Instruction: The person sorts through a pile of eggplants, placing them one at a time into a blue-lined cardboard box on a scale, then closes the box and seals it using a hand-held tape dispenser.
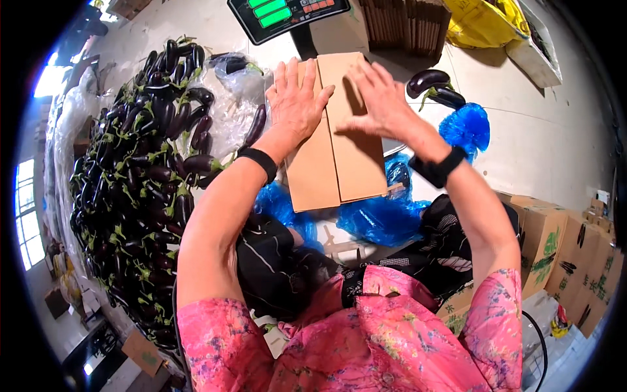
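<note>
In front of me lies a plain brown cardboard box (313,171), its two long top flaps folded down so that they meet at a seam along the middle. My left hand (294,99) presses flat on the left flap, fingers stretched out toward the far end. Over the right flap is my right hand (380,104), fingers spread and slightly blurred; whether it touches the cardboard I cannot tell. Neither hand holds anything. Blue plastic bag film (379,219) shows below the near edge of the box. What is inside the box is hidden.
A large heap of eggplants (144,176) fills the left side, beside clear plastic film (228,98). Beyond the box stands a scale display (287,16), with stacked flat cardboard (405,26) next to it. Two eggplants (431,83) lie right, near a blue bag (467,127). Printed cartons (548,245) stand right.
</note>
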A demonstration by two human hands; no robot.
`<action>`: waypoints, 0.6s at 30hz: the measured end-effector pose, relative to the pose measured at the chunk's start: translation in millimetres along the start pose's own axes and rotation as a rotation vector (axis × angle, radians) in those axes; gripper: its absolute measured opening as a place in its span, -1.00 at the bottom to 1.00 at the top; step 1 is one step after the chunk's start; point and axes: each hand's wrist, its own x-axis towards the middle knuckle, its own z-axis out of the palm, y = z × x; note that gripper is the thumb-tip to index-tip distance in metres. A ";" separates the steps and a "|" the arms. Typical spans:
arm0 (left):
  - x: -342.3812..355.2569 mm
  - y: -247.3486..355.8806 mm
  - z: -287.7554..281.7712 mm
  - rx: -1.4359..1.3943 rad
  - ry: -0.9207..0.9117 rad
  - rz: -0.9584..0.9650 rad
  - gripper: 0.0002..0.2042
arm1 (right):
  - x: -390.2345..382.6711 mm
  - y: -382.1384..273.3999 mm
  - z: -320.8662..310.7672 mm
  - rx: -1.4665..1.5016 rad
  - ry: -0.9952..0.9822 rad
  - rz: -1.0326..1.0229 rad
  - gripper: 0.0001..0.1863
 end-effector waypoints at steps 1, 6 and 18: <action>0.7 -1.2 2.1 -0.003 -0.013 -0.004 -0.37 | 11.7 6.9 7.6 -0.028 -0.007 0.034 0.22; 7.1 3.3 2.6 -0.042 0.012 0.033 -0.40 | 49.1 31.9 38.5 0.114 0.050 0.000 0.35; 5.2 3.7 -1.6 -0.081 0.055 -0.004 -0.37 | 51.3 30.2 41.0 0.124 -0.013 -0.086 0.43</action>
